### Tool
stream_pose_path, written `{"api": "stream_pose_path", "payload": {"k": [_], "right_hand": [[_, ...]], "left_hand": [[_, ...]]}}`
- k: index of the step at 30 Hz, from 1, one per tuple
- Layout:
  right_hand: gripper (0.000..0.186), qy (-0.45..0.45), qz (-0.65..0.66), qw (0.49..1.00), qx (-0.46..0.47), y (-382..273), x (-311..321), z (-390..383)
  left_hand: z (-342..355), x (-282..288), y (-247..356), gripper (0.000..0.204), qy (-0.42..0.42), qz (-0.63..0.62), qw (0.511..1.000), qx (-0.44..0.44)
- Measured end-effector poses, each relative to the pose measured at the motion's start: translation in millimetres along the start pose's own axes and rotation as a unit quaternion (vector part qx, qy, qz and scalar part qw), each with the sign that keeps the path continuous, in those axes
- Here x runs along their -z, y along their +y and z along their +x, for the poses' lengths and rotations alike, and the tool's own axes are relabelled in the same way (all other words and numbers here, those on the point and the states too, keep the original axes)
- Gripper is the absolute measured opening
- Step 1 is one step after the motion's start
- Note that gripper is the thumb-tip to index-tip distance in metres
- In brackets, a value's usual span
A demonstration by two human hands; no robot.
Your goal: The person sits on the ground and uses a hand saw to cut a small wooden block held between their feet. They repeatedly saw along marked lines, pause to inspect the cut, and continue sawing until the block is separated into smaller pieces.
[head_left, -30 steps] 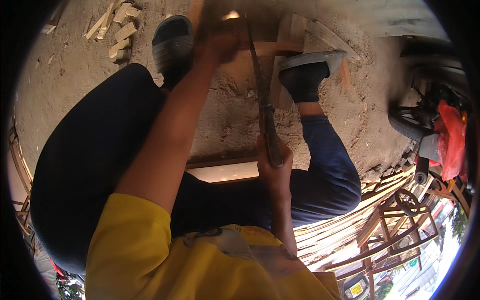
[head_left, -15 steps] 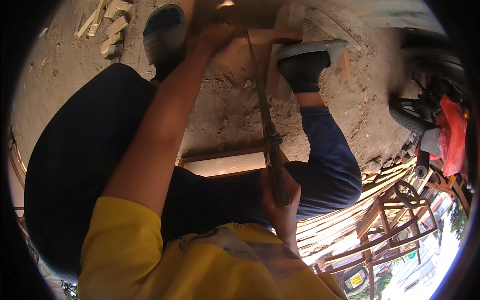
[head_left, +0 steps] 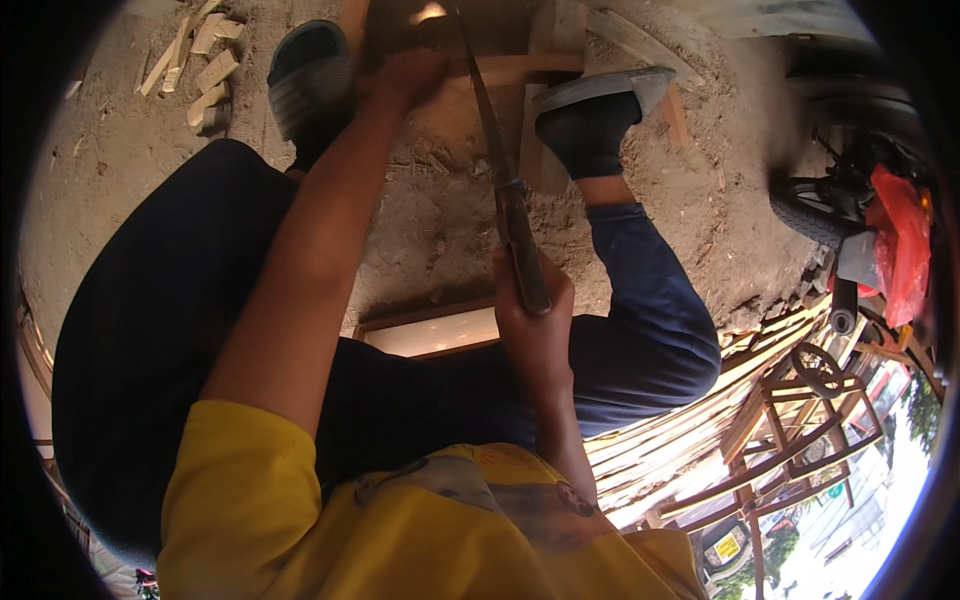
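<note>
My right hand is closed round the dark handle of a handsaw. Its long, narrow blade slants away from me and crosses a wooden piece between my feet. At the far end of my outstretched arm, my left hand is closed on the left part of that wooden piece, close to the blade; its fingers are partly in shadow. My sandalled right foot presses against the wood on the right side, and my left foot rests on the dirt to the left.
Several short wood offcuts lie on the dirt at the far left. A rectangular wooden frame lies beneath my legs. To the right are a motorcycle wheel, a red plastic bag, stacked wooden strips and a slatted wooden structure.
My right hand has pushed the handsaw forward, away from my body, and its blade now reaches farther past the wood. My left hand stays on the wooden piece; the whole view has shifted slightly.
</note>
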State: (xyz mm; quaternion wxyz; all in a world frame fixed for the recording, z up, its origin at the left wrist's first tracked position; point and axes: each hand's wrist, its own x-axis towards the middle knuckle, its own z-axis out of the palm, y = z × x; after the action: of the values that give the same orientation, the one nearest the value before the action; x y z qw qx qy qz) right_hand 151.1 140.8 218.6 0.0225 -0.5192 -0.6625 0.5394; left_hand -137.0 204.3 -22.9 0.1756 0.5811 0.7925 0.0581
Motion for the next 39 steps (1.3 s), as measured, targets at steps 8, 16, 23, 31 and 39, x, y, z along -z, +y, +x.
{"api": "stream_pose_path", "payload": {"k": [8,16,23,31,39], "right_hand": [[0.008,0.082,-0.035,0.987,0.130,28,3,-55],[0.017,0.033,0.039,0.998,0.039,-3,-12,20],[0.024,0.047,0.047,0.996,0.057,-10,4,-39],[0.019,0.114,-0.002,0.992,0.060,36,12,-7],[0.015,0.071,0.028,0.995,0.056,18,8,11]], "left_hand": [[-3,18,16,0.019,-0.008,-0.031,0.998,0.045],[-9,17,13,0.020,-0.015,-0.024,0.999,0.039],[-9,7,5,0.026,0.011,-0.021,0.999,0.029],[-7,12,9,0.027,-0.010,-0.019,0.999,0.031],[-8,13,9,0.027,-0.004,-0.031,0.999,0.042]]}}
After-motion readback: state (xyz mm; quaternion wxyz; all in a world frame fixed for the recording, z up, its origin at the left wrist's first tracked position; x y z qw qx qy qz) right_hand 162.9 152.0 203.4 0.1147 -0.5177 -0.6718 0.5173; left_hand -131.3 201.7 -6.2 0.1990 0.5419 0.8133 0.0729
